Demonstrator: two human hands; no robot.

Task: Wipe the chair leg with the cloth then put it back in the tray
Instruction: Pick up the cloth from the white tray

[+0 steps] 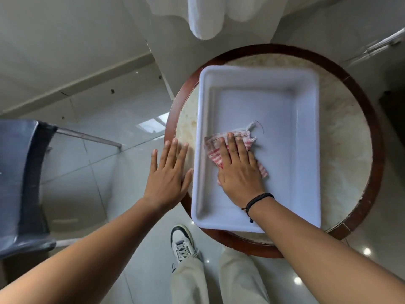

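Observation:
A white rectangular tray (306, 150) sits on a round table. Inside it lies a red-and-white checked cloth (213, 148), crumpled, with a frayed corner toward the tray's middle. My right hand (237, 170) lies flat on the cloth, fingers spread over it, pressing it to the tray floor. My left hand (168, 174) hovers flat and spread just outside the tray's left wall, over the table's edge, holding nothing. A dark blue chair (24, 183) stands at the left, with a thin metal leg (87, 136) stretching out over the floor.
The round table (350, 172) has a pale stone top and a dark red wooden rim. White fabric (206, 16) hangs at the top. Glossy light floor tiles lie below. My shoe (183, 244) and pale trousers show at the bottom.

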